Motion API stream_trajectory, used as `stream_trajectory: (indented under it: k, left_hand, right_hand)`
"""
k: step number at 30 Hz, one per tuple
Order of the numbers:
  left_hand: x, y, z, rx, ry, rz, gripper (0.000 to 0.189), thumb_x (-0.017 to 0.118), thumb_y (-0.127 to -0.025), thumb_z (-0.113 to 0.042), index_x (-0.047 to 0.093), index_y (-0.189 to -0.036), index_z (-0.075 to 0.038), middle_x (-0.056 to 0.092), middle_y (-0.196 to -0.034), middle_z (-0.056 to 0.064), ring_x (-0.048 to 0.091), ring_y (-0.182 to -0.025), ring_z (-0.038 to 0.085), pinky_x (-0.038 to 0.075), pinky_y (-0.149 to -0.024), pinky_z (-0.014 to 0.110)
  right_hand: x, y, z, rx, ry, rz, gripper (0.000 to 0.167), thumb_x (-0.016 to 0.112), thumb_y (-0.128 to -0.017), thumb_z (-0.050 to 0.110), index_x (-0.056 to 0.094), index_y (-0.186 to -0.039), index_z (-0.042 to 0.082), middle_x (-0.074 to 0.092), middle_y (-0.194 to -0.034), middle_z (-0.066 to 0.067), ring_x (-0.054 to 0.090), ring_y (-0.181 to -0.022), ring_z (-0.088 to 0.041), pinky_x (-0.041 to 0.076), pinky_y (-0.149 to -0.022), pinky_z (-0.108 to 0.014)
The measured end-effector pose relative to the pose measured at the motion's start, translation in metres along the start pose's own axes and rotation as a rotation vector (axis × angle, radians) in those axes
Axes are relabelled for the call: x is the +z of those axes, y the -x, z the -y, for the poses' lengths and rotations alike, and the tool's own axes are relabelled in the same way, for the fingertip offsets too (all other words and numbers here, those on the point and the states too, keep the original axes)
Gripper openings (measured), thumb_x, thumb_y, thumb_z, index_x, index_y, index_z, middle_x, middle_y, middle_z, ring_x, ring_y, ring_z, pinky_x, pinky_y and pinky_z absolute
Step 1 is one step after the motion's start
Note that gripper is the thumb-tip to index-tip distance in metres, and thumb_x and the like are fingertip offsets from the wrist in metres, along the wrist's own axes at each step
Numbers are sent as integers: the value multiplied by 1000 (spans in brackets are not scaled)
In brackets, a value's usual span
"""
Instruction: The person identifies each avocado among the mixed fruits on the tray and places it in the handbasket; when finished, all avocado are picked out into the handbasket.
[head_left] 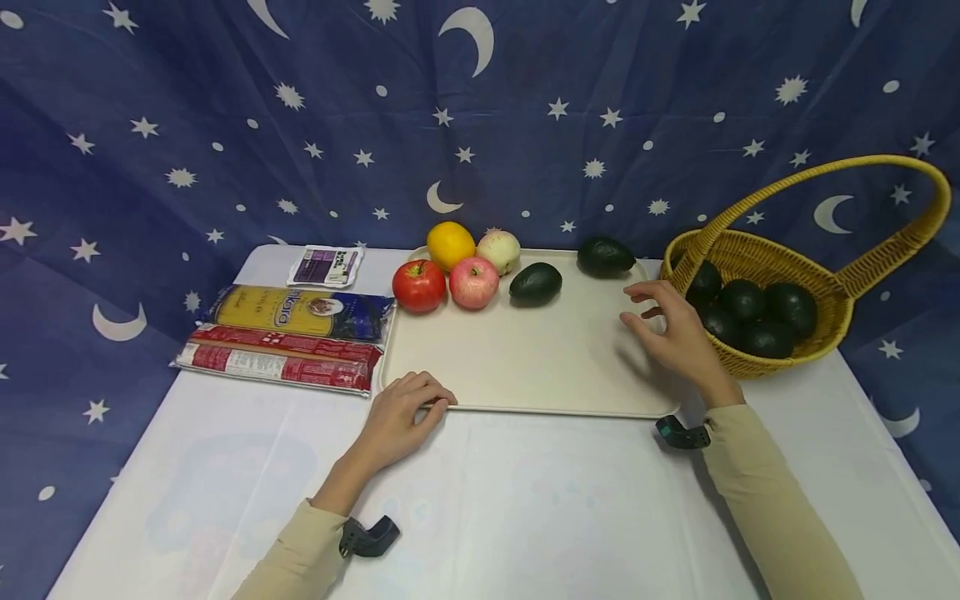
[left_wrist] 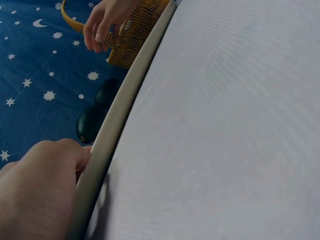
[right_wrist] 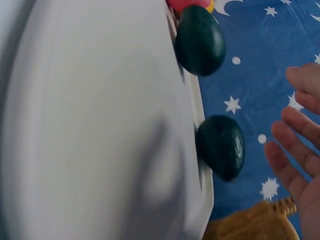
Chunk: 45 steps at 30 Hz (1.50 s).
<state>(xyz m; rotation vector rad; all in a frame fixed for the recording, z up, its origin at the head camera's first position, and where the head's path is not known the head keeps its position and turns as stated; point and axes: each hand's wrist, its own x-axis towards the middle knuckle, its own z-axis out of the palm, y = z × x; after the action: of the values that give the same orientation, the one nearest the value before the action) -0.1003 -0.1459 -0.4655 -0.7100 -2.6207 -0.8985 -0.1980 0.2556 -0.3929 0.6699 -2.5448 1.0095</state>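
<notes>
My left hand (head_left: 405, 421) rests at the front left rim of a cream tray (head_left: 540, 367), its fingers loosely bent over the edge. Above the tray's right side hovers my right hand (head_left: 675, 333), fingers apart and holding nothing. Two dark green avocados lie on the tray: one avocado (head_left: 536, 284) near the middle and another avocado (head_left: 604, 257) at the back right. Beside my right hand stands a yellow wicker basket (head_left: 832, 321) with several avocados (head_left: 768, 338) in it. In the right wrist view, the spread fingers (right_wrist: 300, 150) are apart from the nearby avocado (right_wrist: 221, 147).
A tomato (head_left: 419, 286), an orange-yellow fruit (head_left: 451, 246), a pink apple (head_left: 474, 282) and a pale round fruit (head_left: 498, 252) cluster at the tray's back left. Left of the tray lie a yellow-blue pasta pack (head_left: 300, 312), red packs (head_left: 285, 357) and a purple-white packet (head_left: 326, 267).
</notes>
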Motion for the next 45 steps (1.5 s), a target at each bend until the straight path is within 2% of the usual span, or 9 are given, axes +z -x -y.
stream_trajectory:
  k: [9,15,23,27,35,40,45]
  left_hand:
    - [-2,0,-2,-18,5,23,12,59,-92,-24,69,-92,-30,61,-90,-17,52,-82,4,41,-73,27]
    - [-1,0,-1,-19,11,24,12,58,-92,-24,69,-92,-29,61,-89,-17,51,-81,5,41,-72,26]
    - [2,-1,-3,14,17,-3,11,60,-90,-22,70,-90,-28,60,-87,-16,49,-77,3,40,-69,24]
    - [3,-1,-3,8,10,4,11,61,-90,-22,69,-90,-29,59,-87,-18,49,-78,3,40,-69,24]
    - [1,-1,-3,-7,1,13,12,60,-91,-23,69,-91,-30,59,-88,-18,49,-78,3,40,-70,24]
    - [-1,-1,-2,-12,-6,12,11,60,-91,-23,69,-90,-29,60,-88,-18,49,-79,3,40,-70,25]
    - [-1,-1,-2,-10,-7,5,11,62,-89,-21,70,-89,-29,60,-87,-18,49,-78,2,40,-70,24]
  right_hand:
    - [25,-25,9,-86,6,79,40,70,-85,14,57,-122,8,58,-116,-8,54,-108,-20,49,-78,-33]
    - [40,-41,14,-95,12,135,41,70,-85,19,56,-122,10,56,-117,-7,53,-108,-20,48,-79,-37]
    - [52,-53,12,-95,-12,167,43,70,-85,17,55,-123,6,54,-117,-11,52,-109,-23,48,-81,-43]
    - [59,-61,11,-90,-7,204,48,71,-84,19,52,-127,8,50,-124,-10,48,-113,-25,46,-85,-46]
    - [75,-83,6,-67,41,303,70,75,-79,34,43,-139,16,40,-141,-7,37,-132,-26,31,-107,-48]
    - [86,-93,2,-27,-6,376,79,75,-78,40,37,-144,17,34,-147,-7,34,-135,-27,29,-108,-51]
    - [92,-98,-1,19,-27,396,74,77,-76,39,44,-138,16,40,-139,-7,38,-131,-26,30,-107,-51]
